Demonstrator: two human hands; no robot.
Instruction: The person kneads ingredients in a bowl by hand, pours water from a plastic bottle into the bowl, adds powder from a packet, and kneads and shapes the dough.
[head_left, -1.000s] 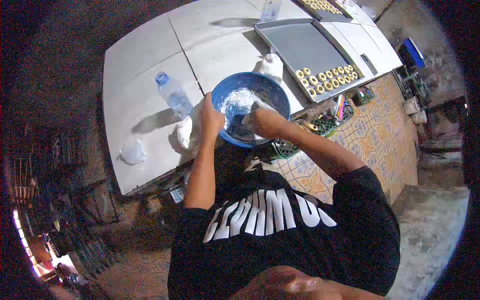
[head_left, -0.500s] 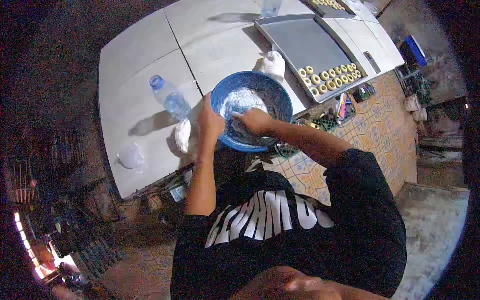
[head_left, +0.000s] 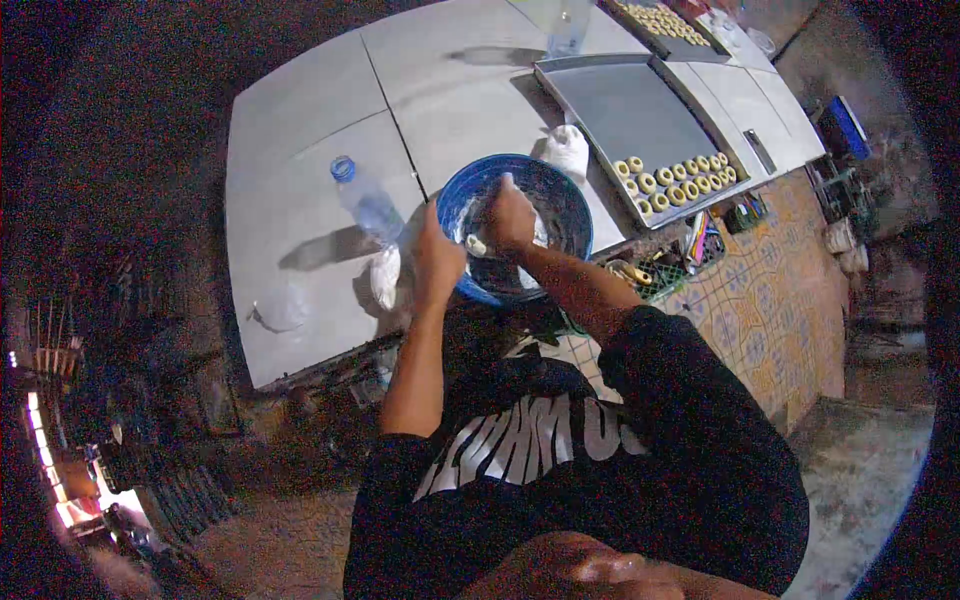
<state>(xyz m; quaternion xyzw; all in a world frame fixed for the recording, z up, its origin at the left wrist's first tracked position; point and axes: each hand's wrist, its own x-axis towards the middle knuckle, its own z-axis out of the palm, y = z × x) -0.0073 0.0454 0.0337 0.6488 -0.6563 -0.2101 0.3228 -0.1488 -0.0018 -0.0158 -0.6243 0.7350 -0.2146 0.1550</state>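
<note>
A round blue basin (head_left: 578, 215) tilts toward me at the table's near edge, with white powder and a pale lump inside. My left hand (head_left: 438, 262) is closed around its left rim. Inside the basin is my right hand (head_left: 512, 218), its fingers curled; a pale tip sticks out above it, but what it grips is hard to make out. Left of the basin stands a clear plastic bottle (head_left: 368, 203), with a small white bag (head_left: 384, 277) beside my left hand. Another white bag (head_left: 566, 152) sits just behind the basin's right side.
A metal tray (head_left: 640, 110) with rows of small dough rings lies at the right of the white table (head_left: 300, 130); a second tray (head_left: 665, 28) is beyond it. A clear plastic bag (head_left: 282, 308) lies at left. Crates (head_left: 665, 275) stand below the table.
My right hand has moved from the middle of the basin toward its far side, covering much of the powder. My left hand still holds the rim. The whole view has shifted slightly.
</note>
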